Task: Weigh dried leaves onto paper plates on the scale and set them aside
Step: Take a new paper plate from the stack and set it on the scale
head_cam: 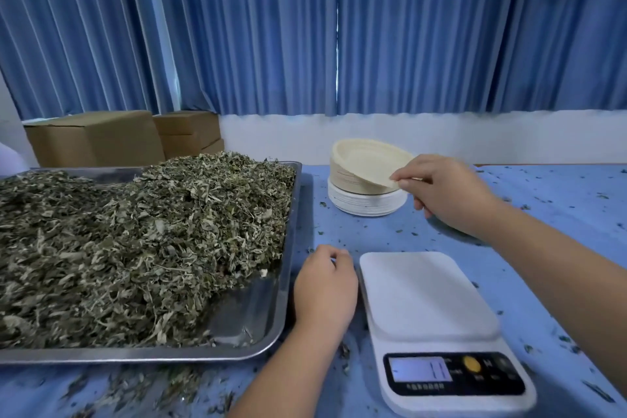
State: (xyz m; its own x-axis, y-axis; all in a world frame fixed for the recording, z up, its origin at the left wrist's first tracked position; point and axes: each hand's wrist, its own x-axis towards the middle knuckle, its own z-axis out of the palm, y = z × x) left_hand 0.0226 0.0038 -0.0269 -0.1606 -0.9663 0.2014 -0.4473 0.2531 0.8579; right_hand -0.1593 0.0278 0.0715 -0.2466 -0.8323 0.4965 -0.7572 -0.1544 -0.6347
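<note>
Since no filled plate shows anywhere on the blue-covered table [543, 214] and the white digital kitchen scale [424, 295] has a bare platform, the weighing looks to be at the start of a round. I judge that placing a plate, adding leaves and setting the portion aside are all still to do.

At the left, the broad stainless steel tray [252, 310] holds the heap of grey-green dried leaves [142, 241]. They are crumpled, stemmy and loose, piled high toward the far side, with bare metal at the near right corner. Crumbs of leaf speckle the cloth.

Beyond the scale stands the stack of round paper plates [363, 202], white ones below and cream ones above. The top cream plate [366, 163] is tilted up off the stack, its near rim pinched between the thumb and fingertips of the right hand [451, 193].

The left hand [325, 285] rests on the table between tray and scale, fingers loosely curled, with nothing visible in it.
</note>
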